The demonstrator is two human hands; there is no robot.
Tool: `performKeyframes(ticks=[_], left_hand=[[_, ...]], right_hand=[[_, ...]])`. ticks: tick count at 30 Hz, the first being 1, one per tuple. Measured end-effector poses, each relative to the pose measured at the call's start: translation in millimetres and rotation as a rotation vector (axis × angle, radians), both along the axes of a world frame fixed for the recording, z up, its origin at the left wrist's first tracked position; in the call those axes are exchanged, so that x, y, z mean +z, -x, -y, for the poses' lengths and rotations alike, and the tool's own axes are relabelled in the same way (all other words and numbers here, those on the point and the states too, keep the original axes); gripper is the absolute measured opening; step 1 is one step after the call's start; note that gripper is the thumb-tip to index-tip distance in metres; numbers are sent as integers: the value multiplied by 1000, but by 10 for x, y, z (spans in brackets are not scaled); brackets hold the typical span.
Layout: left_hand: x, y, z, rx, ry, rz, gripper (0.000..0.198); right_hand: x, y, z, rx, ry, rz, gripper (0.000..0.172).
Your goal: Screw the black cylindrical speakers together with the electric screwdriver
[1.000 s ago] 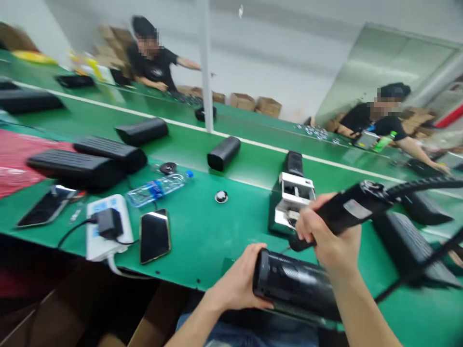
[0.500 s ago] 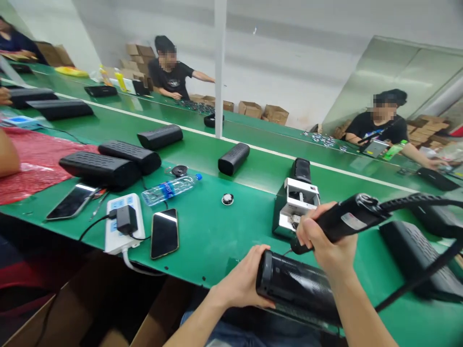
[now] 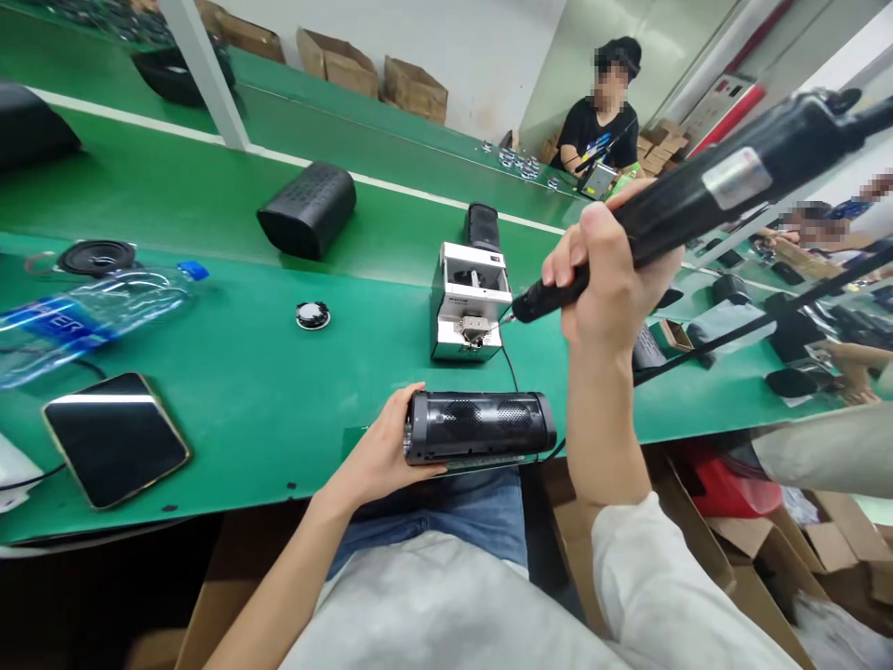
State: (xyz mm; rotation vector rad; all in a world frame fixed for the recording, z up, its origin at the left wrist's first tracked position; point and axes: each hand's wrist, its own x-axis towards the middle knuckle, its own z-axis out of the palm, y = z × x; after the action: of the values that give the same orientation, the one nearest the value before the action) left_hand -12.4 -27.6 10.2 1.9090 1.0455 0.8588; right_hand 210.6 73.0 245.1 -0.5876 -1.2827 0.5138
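Observation:
My left hand [image 3: 377, 445] grips the left end of a black speaker [image 3: 481, 426], which lies on its side at the table's front edge with its perforated face showing. My right hand [image 3: 614, 265] is wrapped around a black electric screwdriver [image 3: 687, 195], raised and slanting down to the left. The screwdriver's tip is at the front of a small white-and-black screw feeder [image 3: 453, 324], close to its metal outlet; whether the tip touches it I cannot tell.
A round speaker part [image 3: 313, 315], a water bottle [image 3: 98, 312] and a phone [image 3: 116, 439] lie on the green table [image 3: 265, 391] at left. Another black speaker [image 3: 308, 209] stands farther back. A co-worker [image 3: 600, 121] sits across. Cardboard boxes are below right.
My view has turned right. The screwdriver has gone from above the speaker to the front of the screw feeder. My left hand still holds the speaker.

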Motion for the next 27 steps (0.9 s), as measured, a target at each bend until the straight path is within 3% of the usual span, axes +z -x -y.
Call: performKeyframes(ticks=[5, 9, 14, 19, 24, 27], left_hand=[[7, 9, 4, 4, 12, -11, 110], [18, 4, 5, 2, 40, -20, 111], [25, 2, 0, 11, 48, -34, 111], [25, 7, 3, 17, 13, -25, 110], [23, 15, 5, 19, 2, -33, 107], [12, 23, 0, 18, -6, -41, 104]], right_hand=[[-157, 73, -327, -122, -5, 81, 47], [-343, 120, -536, -154, 48, 94, 48], [-405, 73, -634, -150, 54, 111, 49], [-265, -71, -319, -100, 120, 176, 47], [-57, -317, 139, -71, 131, 68, 24], [-4, -433, 305, -63, 135, 21, 18]])
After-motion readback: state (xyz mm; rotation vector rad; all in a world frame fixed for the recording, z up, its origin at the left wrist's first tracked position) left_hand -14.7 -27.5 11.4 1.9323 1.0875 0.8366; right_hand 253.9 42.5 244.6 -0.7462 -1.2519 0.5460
